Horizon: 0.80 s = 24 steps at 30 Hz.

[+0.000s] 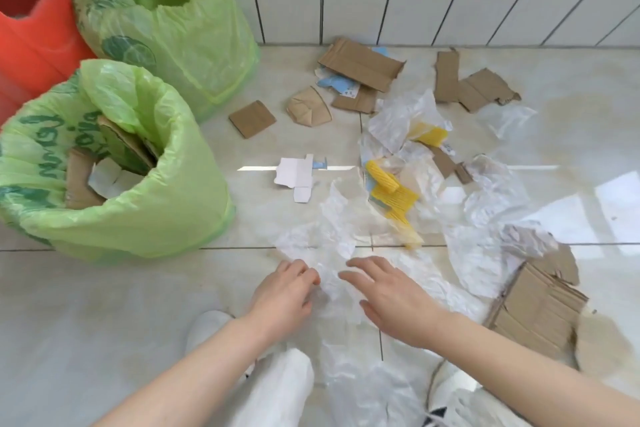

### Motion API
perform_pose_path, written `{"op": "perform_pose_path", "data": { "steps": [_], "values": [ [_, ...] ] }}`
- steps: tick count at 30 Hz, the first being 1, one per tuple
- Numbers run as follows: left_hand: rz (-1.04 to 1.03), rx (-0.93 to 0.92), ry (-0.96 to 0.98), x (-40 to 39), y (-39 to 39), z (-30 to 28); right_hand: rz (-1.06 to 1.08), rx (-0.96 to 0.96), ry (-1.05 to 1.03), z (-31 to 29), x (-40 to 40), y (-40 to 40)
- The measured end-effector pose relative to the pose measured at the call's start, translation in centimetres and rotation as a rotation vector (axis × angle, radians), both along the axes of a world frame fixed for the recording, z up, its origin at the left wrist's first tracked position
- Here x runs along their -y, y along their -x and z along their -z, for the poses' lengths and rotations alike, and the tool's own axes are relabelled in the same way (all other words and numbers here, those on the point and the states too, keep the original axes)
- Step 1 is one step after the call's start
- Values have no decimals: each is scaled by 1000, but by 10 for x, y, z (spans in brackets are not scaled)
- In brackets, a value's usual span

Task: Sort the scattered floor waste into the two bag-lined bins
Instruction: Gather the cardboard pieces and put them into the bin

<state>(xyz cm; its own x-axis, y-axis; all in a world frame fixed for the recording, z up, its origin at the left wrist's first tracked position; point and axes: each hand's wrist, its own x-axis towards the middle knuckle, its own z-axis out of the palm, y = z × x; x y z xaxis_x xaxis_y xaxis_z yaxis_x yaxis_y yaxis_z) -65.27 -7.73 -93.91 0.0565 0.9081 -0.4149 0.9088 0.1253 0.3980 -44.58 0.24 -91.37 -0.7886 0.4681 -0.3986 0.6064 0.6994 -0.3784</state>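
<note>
Reaching over a clear plastic sheet (322, 253), the left hand (282, 295) pinches its crumpled edge while the right hand (384, 298) rests spread and released on it. Beyond the sheet lie white card (296, 173), yellow foam netting (394, 194) and cardboard scraps (360, 64); left of it stands the nearer green-bagged bin (194, 218), holding cardboard.

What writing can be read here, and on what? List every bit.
Near green bag-lined bin: dark green lettering, seen upside down and creased; not readable.
Far green bag-lined bin: dark green lettering and round emblem; too blurred.
Small white paper scrap by the brown cardboard pieces: tiny print, unreadable.
No other text.
</note>
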Motion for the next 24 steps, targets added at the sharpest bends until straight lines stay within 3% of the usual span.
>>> {"op": "perform_pose_path", "data": {
  "steps": [4, 12, 16, 19, 24],
  "values": [
    [76, -34, 68, 13, 5, 3, -173, 142, -65, 27, 10, -5],
    [-185, 8, 91, 26, 12, 2, 131, 200, -199, 32, -11, -4],
    [-88, -71, 11, 21, 13, 2, 74, 187, -272, 34, 2, -3],
    [76, -175, 73, 17, 13, 2, 60, 113, -266, 30, 13, -5],
    [135, -251, 28, 10, 9, 5, 205, -15, -242, 19, 0, -29]
  ]
}}
